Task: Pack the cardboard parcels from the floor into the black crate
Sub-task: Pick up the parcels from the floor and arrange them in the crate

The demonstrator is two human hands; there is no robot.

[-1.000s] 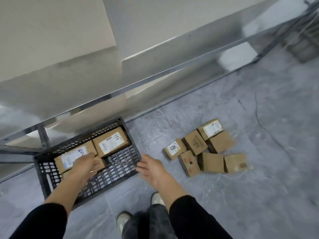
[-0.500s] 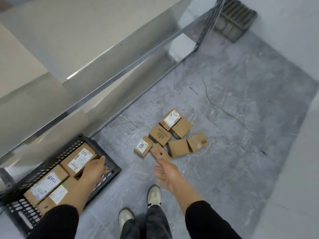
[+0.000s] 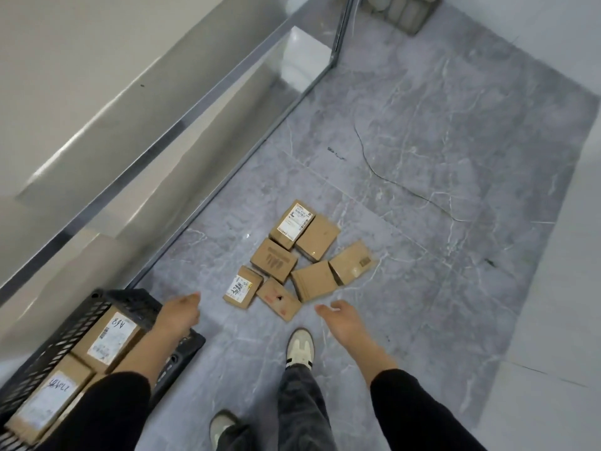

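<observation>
Several small cardboard parcels (image 3: 274, 262) lie bunched on the grey marble floor ahead of me, some with white labels. The nearest are a labelled one (image 3: 242, 287) and a red-marked one (image 3: 280, 299). The black crate (image 3: 130, 301) sits at the lower left with labelled parcels (image 3: 110, 338) inside. My left hand (image 3: 178, 312) hovers empty over the crate's right rim, fingers loosely curled. My right hand (image 3: 343, 323) is open and empty, just below and right of the pile.
A metal-framed rack (image 3: 208, 102) runs diagonally along the left, its corner post (image 3: 341, 30) at the top. A grey grated object (image 3: 403, 11) stands at the top edge. A thin cable (image 3: 383, 177) lies across the floor. My shoes (image 3: 299, 348) stand below the pile.
My left hand has lifted out of the crate, off the parcels there, and now hangs over its rim. My right hand has swung right toward the floor pile. The view has turned right.
</observation>
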